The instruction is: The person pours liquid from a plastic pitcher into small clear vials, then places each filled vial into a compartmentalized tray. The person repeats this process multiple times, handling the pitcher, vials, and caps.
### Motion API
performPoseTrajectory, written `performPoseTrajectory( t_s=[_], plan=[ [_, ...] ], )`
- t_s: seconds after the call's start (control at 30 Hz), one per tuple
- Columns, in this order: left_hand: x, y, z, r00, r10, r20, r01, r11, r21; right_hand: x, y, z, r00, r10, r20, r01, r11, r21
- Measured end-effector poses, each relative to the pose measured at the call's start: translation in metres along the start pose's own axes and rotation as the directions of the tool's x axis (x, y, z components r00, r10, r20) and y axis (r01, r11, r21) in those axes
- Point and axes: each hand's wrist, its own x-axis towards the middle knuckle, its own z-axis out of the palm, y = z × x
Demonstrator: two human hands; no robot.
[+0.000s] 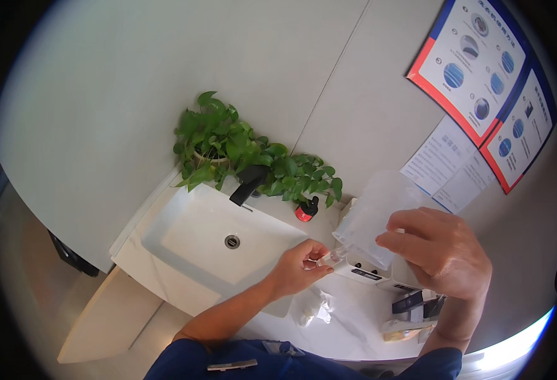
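Observation:
My left hand (302,266) holds a small clear bottle or vial (333,257) between thumb and fingers, over the right end of the white sink. Above the counter on the right, my right hand (440,251) grips a large translucent plastic container (378,213), tilted with its lower end close to the small bottle. Whether the two touch cannot be told. Below them stand white boxes (361,273) with dark knobs and labels. A crumpled white tissue or cloth (317,308) lies on the counter (349,327) below my left hand.
The white sink (183,237) has a black faucet (247,186). Green potted plants (221,137) stand behind it, beside a red bottle with a black pump (307,209). Small boxes (409,301) and a packet (404,330) lie at the right. Printed posters (478,61) hang on the wall.

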Motion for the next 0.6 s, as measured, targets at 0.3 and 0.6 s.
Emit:
performPoseTrajectory(
  t_s=[0.3,0.6],
  plan=[
    [0.001,-0.014,0.000,1.000,-0.008,-0.018,0.006,0.994,-0.109,-0.004,0.004,0.007,0.997,-0.014,-0.081,0.016,1.000,0.021],
    [0.001,-0.009,0.001,1.000,-0.019,-0.006,0.018,0.992,-0.128,-0.011,0.005,0.010,0.997,-0.005,-0.078,0.007,0.999,0.034]
  ],
)
